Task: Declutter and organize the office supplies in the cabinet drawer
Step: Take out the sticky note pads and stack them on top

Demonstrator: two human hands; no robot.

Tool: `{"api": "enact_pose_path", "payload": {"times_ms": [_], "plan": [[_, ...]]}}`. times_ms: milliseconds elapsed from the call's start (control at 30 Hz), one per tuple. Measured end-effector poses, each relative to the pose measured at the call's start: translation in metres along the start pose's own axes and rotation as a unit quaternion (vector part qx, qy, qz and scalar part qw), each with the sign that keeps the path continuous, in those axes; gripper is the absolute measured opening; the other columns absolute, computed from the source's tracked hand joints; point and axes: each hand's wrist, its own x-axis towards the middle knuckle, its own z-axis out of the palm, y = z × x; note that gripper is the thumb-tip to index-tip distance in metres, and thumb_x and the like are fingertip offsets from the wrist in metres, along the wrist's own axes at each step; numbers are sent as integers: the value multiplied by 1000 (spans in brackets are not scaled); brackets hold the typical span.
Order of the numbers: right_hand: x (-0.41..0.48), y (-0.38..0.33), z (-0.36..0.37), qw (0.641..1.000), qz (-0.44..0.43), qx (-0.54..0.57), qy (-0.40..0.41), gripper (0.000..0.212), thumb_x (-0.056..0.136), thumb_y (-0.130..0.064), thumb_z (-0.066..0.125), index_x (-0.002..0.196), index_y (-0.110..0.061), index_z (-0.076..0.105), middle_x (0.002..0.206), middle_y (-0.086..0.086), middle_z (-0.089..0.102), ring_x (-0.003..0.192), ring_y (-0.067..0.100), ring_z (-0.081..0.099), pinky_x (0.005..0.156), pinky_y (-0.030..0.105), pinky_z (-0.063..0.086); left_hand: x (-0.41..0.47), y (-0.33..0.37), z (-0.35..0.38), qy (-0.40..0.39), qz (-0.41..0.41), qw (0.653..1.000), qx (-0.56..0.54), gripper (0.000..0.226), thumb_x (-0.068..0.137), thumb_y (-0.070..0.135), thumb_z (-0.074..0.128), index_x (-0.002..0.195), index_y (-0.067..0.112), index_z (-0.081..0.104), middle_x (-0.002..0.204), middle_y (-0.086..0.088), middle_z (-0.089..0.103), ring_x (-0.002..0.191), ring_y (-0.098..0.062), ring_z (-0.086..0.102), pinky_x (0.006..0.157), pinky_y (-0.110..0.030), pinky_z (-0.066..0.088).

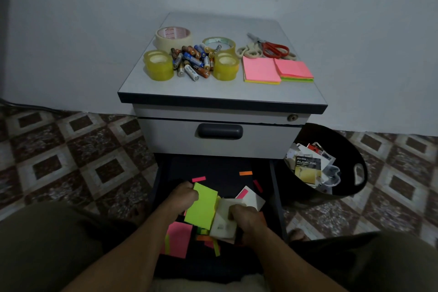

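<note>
L hand (185, 193) pinches green pad (201, 207), R hand (247, 219) grips white pad (222, 224), both inside drawer (274, 185), walls near.

L grip (186, 194) curled, pinching; R grip (246, 218) curled, clutching; both forearms extended fwd, grips near each other.

On my feed: both forearms bare to the frame edge, left hand (184, 195) and right hand (246, 219) ungloved. Left leg (47, 244) and right leg (393, 263) in plain dark olive fabric. Bare toes (297, 235) beside right leg. Seams too dim to read.
</note>
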Motion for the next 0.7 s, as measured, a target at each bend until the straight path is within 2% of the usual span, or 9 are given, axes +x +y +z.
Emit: {"api": "enact_pose_path", "payload": {"times_ms": [133,267,333,400,500,633,700], "plan": [[4,2,2,999,-11,23,22,31,87,-8,57,117,0,54,96,16,55,88,33,58,71,43,54,3,-3,7,-28,2,1000,13,14,89,2,50,86,12,59,81,-6,55,79,-21,53,69,-30,38],[8,4,1,997,-18,63,39,16,86,-8,59,101,-4,57,97,20,60,93,39,61,81,53,56,3,-6,8,-28,-18,999,-2,14,88,2,48,88,11,60,83,-6,55,80,-21,54,73,-32,39],[9,5,1,997,-35,64,38,3,87,-6,59,89,-7,57,92,18,60,87,35,60,80,49,56,2,-7,8,-24,-37,999,-32,16,88,1,48,87,11,60,82,-7,54,80,-21,54,74,-33,40],[10,6,0,997,-50,54,39,7,87,-4,59,83,-10,57,88,14,59,81,30,58,74,43,54,2,-8,8,-15,-56,996,-64,16,87,0,48,87,12,59,83,-8,53,81,-22,54,76,-34,41],[11,9,0,996,-70,46,37,6,86,-5,61,83,-10,59,88,12,60,85,31,61,78,46,57,3,-10,7,-13,-77,993,-92,15,87,0,48,91,9,60,87,-9,55,84,-23,55,76,-35,43],[12,8,-1,996,-76,42,27,7,86,-5,61,85,-11,58,92,16,62,91,36,62,84,53,57,4,-14,5,-4,-111,988,-107,25,89,3,50,111,4,62,106,-16,62,98,-31,59,78,-37,48],[12,6,-2,996,-74,56,13,5,88,-3,59,90,-8,59,94,18,63,94,40,64,84,60,56,4,-15,5,7,-119,985,-124,24,90,2,50,111,4,61,105,-16,61,95,-30,59,74,-35,49]]}}
